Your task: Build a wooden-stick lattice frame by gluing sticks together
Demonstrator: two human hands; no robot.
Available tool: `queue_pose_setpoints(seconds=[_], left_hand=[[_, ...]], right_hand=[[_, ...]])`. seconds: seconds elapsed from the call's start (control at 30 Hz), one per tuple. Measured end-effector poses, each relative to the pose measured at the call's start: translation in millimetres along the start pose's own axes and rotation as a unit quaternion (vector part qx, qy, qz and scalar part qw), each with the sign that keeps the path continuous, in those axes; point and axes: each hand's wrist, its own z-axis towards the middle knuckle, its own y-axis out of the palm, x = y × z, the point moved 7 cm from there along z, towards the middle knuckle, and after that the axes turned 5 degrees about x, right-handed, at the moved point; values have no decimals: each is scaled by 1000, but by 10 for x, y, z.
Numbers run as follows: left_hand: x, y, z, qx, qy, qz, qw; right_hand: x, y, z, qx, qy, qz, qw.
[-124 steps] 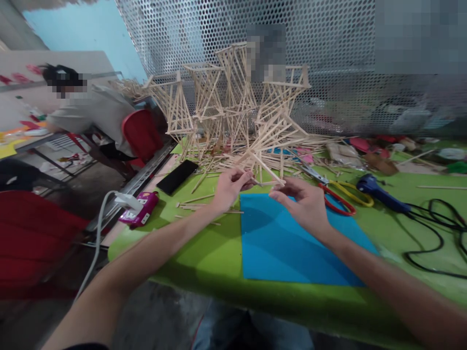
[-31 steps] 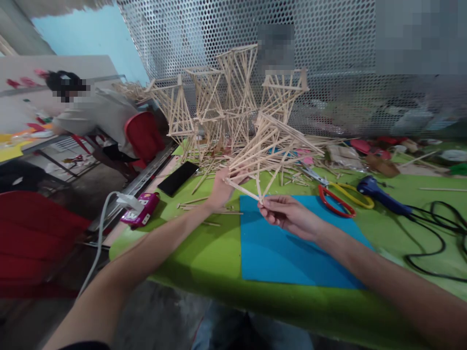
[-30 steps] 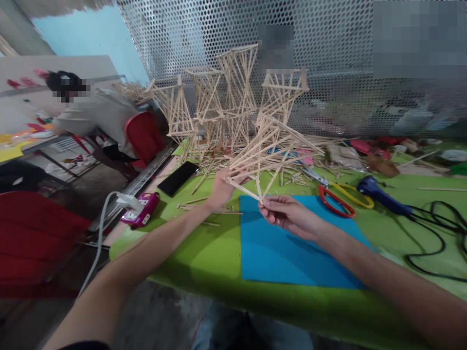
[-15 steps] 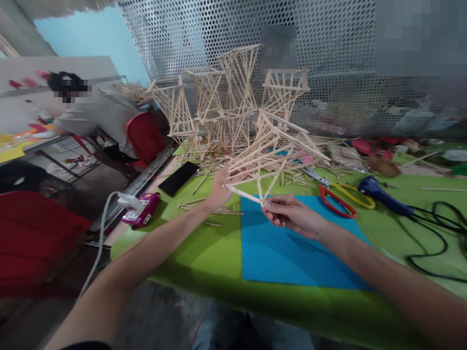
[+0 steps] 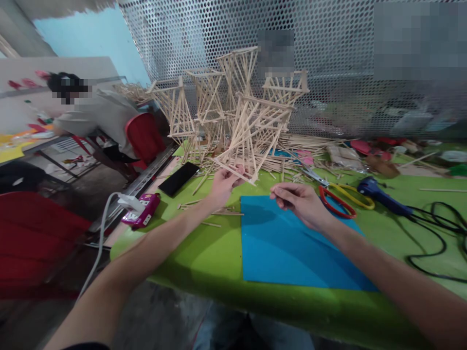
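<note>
My left hand (image 5: 225, 187) is closed around the lower frame of a wooden stick tower (image 5: 251, 129). It holds the tower tilted upright above the table, its lattice of thin sticks spreading to a flat frame at the top. To the right and apart from the tower, my right hand (image 5: 297, 200) hovers over a blue sheet (image 5: 292, 253). Its thumb and fingertips are pressed together, with nothing visible between them. Behind the held piece stand more stick towers (image 5: 175, 109), which it partly covers.
On the green table (image 5: 182, 257) lie a phone (image 5: 178, 178), loose sticks (image 5: 215, 209), scissors (image 5: 337, 201) with red and yellow handles, and a blue glue gun (image 5: 383, 194) with a black cord. A purple power strip (image 5: 146, 210) sits left. A person (image 5: 98, 112) sits at another table.
The stick tower has swung from tilted away to more upright in my left hand. My right hand has let go of its lower corner and moved slightly right and up.
</note>
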Motion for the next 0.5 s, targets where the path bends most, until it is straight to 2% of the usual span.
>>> queue_pose_setpoints(seconds=[0.2, 0.33, 0.5], left_hand=[[-27, 146, -100, -62, -35, -7, 997], [-34, 246, -174, -107, -41, -25, 993], [-208, 320, -274, -135, -97, -2, 986]], right_hand=[[-52, -90, 45, 38, -97, -93, 990], [-78, -56, 28, 52, -122, -109, 985], [-147, 49, -62, 49, -132, -120, 983]])
